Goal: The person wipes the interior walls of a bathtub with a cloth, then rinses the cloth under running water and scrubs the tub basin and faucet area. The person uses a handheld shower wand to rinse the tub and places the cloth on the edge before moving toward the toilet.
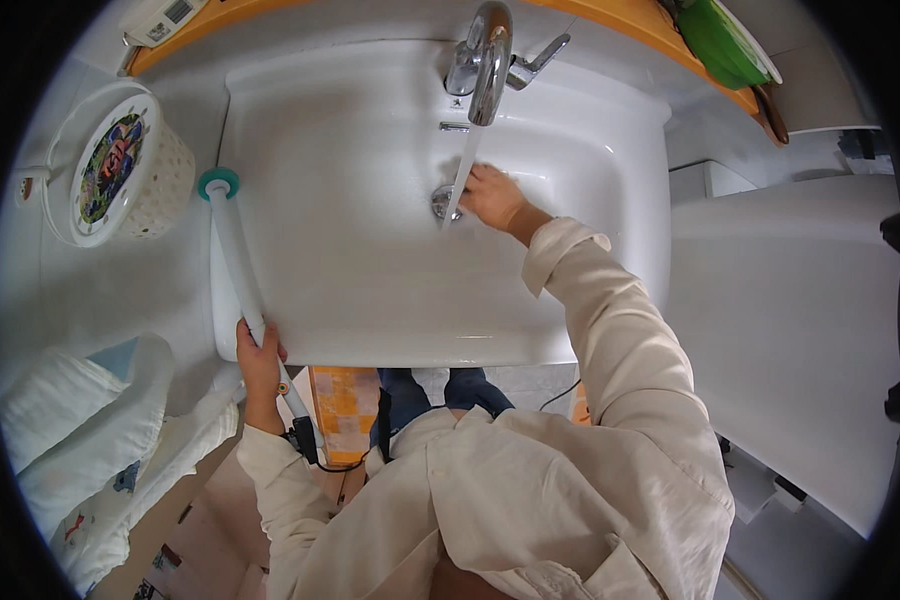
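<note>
My left hand (259,364) grips the pole of a long white-handled tool (234,251) beside the washbasin's left front corner. The tool leans over the basin's left rim, with a teal round piece (218,184) at its far end and a black part on a cord near my wrist. Inside the white washbasin (330,247), my right hand (495,196) is beside the metal drain (445,202). Water (461,176) runs from the chrome faucet (489,67) past its fingertips. Its fingers are bent and slightly blurred, and what lies under the palm is hidden.
A lidded white basket (157,180) hangs on the left wall above white towels (97,427). Along the back runs an orange shelf (607,15) holding a green container (724,45). A white surface (780,300) stands to the right. The faucet lever (544,60) points right.
</note>
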Tool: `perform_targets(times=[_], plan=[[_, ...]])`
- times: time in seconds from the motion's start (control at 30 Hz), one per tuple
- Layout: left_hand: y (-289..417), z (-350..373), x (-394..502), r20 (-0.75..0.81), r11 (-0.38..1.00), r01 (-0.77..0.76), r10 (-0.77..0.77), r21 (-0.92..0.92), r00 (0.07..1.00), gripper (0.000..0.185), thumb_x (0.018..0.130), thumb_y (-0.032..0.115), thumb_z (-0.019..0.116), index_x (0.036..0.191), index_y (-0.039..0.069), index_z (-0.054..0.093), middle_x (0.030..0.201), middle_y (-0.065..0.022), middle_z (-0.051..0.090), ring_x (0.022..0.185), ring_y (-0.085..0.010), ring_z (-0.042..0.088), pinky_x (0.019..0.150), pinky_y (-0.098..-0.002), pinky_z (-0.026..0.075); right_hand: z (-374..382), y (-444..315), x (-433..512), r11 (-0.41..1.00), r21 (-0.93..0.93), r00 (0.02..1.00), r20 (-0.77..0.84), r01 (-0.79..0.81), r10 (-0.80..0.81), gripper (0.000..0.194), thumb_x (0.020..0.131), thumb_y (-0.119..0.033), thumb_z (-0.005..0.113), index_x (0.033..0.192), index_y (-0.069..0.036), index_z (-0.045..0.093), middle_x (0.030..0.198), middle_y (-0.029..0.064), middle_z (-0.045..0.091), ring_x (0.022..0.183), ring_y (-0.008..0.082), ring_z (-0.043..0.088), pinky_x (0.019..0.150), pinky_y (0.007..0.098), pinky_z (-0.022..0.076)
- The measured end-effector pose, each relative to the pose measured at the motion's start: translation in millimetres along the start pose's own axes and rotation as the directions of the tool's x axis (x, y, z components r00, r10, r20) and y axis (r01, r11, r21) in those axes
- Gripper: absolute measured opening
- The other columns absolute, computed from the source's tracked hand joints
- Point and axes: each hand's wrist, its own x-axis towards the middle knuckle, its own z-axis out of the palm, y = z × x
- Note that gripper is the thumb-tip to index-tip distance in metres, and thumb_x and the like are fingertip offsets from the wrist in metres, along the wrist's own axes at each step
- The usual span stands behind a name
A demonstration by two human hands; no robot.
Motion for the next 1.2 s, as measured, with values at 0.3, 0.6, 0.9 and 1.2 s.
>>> perform_targets(times=[0.3,0.6,0.9,1.2], plan=[[1.9,-0.8,0.5,0.014,1.0,0.022,-0.021,-0.02,1.0,0.027,0.087,0.008,0.055,0.11,-0.002,0.046,0.069,-0.0038,0.052,0.046,-0.0089,0.046,0.041,-0.0238,0.038,1.8,44.7,-70.4,0.928,0.159,0.94,-0.003,-0.338,0.342,0.035,0.077,-0.001,0.053,0.106,-0.018,0.06,0.122,0.0061,0.051,0.104,0.0287,0.052,0.093,0.0374,0.0441],[16.2,1.4,-2.7,0.042,1.0,0.002,-0.002,0.018,0.999,0.026,0.087,0.009,0.054,0.109,-0.002,0.046,0.067,-0.0038,0.052,0.045,-0.0098,0.045,0.041,-0.0247,0.036,23.5,-69.9,-47.3,0.847,0.5,0.92,0.391,-0.18,-0.035,0.041,0.075,0.003,0.054,0.111,-0.017,0.057,0.119,0.0081,0.053,0.116,0.0324,0.044,0.099,0.0387,0.0375],[7.4,-1.7,2.2,0.064,0.998,0.058,-0.057,-0.012,0.996,0.027,0.088,0.01,0.055,0.111,-0.001,0.046,0.065,-0.0015,0.049,0.045,-0.0089,0.046,0.041,-0.0245,0.037,45.9,-113.7,83.1,0.615,0.692,0.923,0.329,-0.378,0.197,0.045,0.084,-0.003,0.052,0.125,-0.02,0.048,0.131,0.0137,0.046,0.12,0.0337,0.045,0.097,0.0387,0.0399],[8.2,-2.1,3.2,0.085,0.995,0.062,-0.056,-0.074,0.995,0.029,0.087,0.01,0.056,0.112,-0.002,0.046,0.063,-0.0019,0.049,0.045,-0.0099,0.047,0.041,-0.0252,0.038,-44.8,-172.8,59.4,0.507,0.845,0.798,0.421,-0.171,-0.432,0.069,0.083,-0.003,0.05,0.144,-0.023,0.024,0.135,0.0127,0.043,0.126,0.0325,0.039,0.105,0.0392,0.0315]])
